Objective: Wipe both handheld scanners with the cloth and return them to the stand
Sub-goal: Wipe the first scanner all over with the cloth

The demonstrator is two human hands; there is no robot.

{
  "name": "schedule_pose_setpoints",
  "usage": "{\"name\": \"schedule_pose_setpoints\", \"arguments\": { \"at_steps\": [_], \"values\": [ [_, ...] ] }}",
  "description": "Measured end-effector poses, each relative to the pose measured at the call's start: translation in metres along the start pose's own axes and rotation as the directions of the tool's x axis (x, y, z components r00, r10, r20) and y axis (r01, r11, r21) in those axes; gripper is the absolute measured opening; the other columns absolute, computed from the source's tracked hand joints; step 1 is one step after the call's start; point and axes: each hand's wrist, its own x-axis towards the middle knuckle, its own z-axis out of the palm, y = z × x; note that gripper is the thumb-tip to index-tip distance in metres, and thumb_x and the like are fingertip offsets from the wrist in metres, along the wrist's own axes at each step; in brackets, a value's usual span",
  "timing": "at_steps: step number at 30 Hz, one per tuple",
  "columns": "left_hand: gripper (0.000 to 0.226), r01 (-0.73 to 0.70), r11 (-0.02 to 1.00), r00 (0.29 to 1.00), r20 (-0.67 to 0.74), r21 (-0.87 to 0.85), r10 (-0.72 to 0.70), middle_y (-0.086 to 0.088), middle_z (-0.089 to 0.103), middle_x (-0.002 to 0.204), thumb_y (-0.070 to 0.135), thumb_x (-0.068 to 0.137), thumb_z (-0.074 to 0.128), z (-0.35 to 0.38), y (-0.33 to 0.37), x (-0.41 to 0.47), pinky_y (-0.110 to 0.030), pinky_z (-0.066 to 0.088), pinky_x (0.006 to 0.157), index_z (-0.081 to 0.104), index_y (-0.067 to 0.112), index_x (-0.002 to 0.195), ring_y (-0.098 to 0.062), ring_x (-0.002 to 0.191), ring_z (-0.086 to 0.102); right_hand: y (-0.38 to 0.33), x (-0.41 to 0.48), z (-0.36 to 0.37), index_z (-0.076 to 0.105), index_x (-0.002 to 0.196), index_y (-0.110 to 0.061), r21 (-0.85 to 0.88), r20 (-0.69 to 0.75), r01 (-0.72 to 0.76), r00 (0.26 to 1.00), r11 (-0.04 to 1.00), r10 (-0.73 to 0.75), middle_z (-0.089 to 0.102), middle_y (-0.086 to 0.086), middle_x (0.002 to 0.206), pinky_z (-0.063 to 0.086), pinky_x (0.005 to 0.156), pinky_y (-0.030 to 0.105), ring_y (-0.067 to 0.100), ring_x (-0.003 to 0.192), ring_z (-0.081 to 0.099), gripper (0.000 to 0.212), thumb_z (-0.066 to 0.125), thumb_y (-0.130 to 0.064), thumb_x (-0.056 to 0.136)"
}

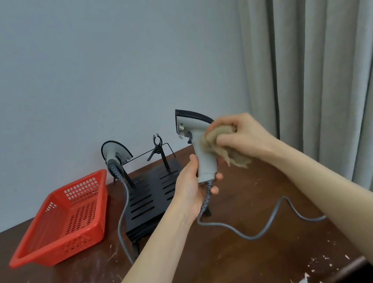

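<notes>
The left hand (191,184) clamps the scanner (199,144) by its handle base above the worktop (225,269), steadying it so the right hand (243,136), closed on the cloth (224,146), can rub the handle. The other scanner (115,153) sits in the stand (150,196).

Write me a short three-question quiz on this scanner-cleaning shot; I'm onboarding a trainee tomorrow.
1. True or false: both handheld scanners sit on the stand.
2. Which of the hands grips the lifted scanner by the bottom of its handle?
A. left hand
B. right hand
3. Fill in: the right hand presses a crumpled ____ against the scanner's handle.

Key
1. False: only the second scanner is on the stand, at its left holder; the right clip is empty.
2. A
3. cloth
</notes>
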Motion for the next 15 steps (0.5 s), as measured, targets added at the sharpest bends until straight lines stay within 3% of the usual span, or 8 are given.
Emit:
{"name": "schedule_pose_setpoints", "arguments": {
  "at_steps": [2,3,5,8,9,12,13,15],
  "values": [
    [0.042,-0.011,1.000,1.000,0.017,0.026,0.010,-0.006,0.071,0.080,0.040,0.102,0.029,0.004,0.001,-0.001,-0.019,0.036,0.033,0.058,0.011,0.111,-0.016,0.052,0.054,0.001,0.007,0.002,0.070,0.089,-0.025,-0.021,-0.185,0.099,0.978,0.995,-0.102,0.068,-0.009,0.083,0.049,0.072,0.014,0.004,0.075,0.061,0.029,0.061,-0.001,0.076],
    [0.041,-0.015,0.999,1.000,0.013,0.042,0.015,-0.007,0.069,0.081,0.039,0.102,0.030,0.007,0.002,-0.002,-0.019,0.036,0.033,0.058,0.011,0.110,-0.016,0.052,0.053,0.000,0.006,0.003,0.070,0.092,-0.025,-0.070,-0.177,0.117,0.976,0.991,-0.128,0.068,-0.011,0.087,0.047,0.074,0.013,0.002,0.079,0.061,0.030,0.061,-0.001,0.077],
    [0.039,-0.021,0.997,1.000,-0.020,0.072,0.023,-0.007,0.064,0.073,0.037,0.103,0.033,0.009,0.002,-0.001,-0.019,0.034,0.033,0.060,0.010,0.100,-0.016,0.050,0.053,-0.005,0.001,0.006,0.072,0.088,-0.026,-0.114,0.021,0.093,0.996,0.989,-0.092,0.068,-0.014,0.083,0.047,0.071,0.014,-0.001,0.075,0.061,0.030,0.060,-0.002,0.074],
    [0.041,-0.029,0.996,0.996,-0.076,0.084,0.036,-0.006,0.060,0.060,0.032,0.103,0.033,0.008,0.002,0.002,-0.019,0.033,0.033,0.062,0.009,0.086,-0.015,0.044,0.051,-0.012,-0.009,0.005,0.073,0.079,-0.023,-0.124,0.336,0.018,0.941,0.992,0.025,0.068,-0.017,0.064,0.047,0.060,0.013,-0.003,0.060,0.060,0.030,0.057,0.002,0.073],
    [0.041,-0.025,0.998,0.997,-0.075,0.059,0.030,-0.007,0.061,0.061,0.032,0.103,0.033,0.007,0.003,0.003,-0.019,0.032,0.033,0.061,0.008,0.087,-0.015,0.044,0.051,-0.011,-0.007,0.004,0.073,0.080,-0.020,-0.043,0.292,0.006,0.956,0.999,0.007,0.068,-0.014,0.066,0.049,0.061,0.014,-0.001,0.061,0.061,0.030,0.056,0.004,0.074],
    [0.044,-0.004,1.000,0.999,-0.037,-0.007,0.004,-0.007,0.066,0.072,0.041,0.102,0.031,0.009,0.005,0.002,-0.019,0.033,0.032,0.061,0.009,0.103,-0.017,0.048,0.053,-0.004,0.007,0.000,0.071,0.089,-0.020,0.121,-0.129,0.079,0.990,0.989,-0.063,0.070,-0.006,0.080,0.052,0.074,0.022,0.004,0.073,0.063,0.029,0.059,0.004,0.077],
    [0.046,-0.004,1.000,0.999,-0.034,-0.002,0.003,-0.007,0.066,0.075,0.044,0.101,0.030,0.010,0.005,0.002,-0.018,0.033,0.031,0.060,0.010,0.107,-0.017,0.049,0.053,-0.002,0.008,0.000,0.071,0.092,-0.021,0.075,-0.173,0.103,0.981,0.992,-0.089,0.070,-0.007,0.083,0.052,0.076,0.022,0.002,0.075,0.062,0.029,0.061,0.002,0.078],
    [0.050,-0.008,1.000,0.999,-0.039,0.013,0.008,-0.008,0.064,0.074,0.048,0.100,0.029,0.009,0.005,0.003,-0.018,0.033,0.032,0.060,0.011,0.107,-0.017,0.049,0.053,-0.001,0.004,0.002,0.072,0.094,-0.020,-0.009,-0.036,0.076,0.996,0.997,-0.077,0.070,-0.005,0.083,0.052,0.074,0.022,0.001,0.073,0.061,0.028,0.061,0.001,0.078]
  ]
}}
